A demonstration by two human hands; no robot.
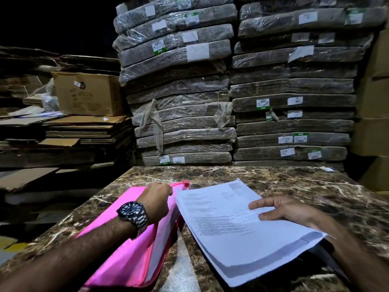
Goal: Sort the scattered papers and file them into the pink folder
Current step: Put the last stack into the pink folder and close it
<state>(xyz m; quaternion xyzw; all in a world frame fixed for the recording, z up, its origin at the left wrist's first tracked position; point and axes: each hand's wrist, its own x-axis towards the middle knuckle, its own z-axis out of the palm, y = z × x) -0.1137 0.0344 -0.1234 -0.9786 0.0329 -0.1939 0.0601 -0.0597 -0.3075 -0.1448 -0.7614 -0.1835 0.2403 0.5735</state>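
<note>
- Right hand (280, 209) is gripping the stack of papers (221, 230) at its right edge, with the thumb and one finger lying on the top sheet while the other fingers are hidden under the stack.
- Left hand (156, 202), with a wristwatch (132, 213) on its wrist, is curling over the far edge of the pink folder (126, 256). Its fingertips are hidden behind the knuckles, so it seems to be clamping that edge near the zip end, though the exact hold is not showing.
- Papers are spreading out to the left of the right hand, printed side up, with their near corner lifting off the marble table (273, 178) and casting a shadow beneath.
- Left edge of the papers is sitting just beside the folder's open right side, near the left hand's knuckles.
- Pink folder is lying flat on the table, running from the left hand back toward the person, and is gaping along its right side, with white sheets showing inside.
- Behind the table, wrapped bundles (179, 91) are standing in tall stacks, and a cardboard box (88, 93) is resting on flattened cardboard (84, 129) to the left.
</note>
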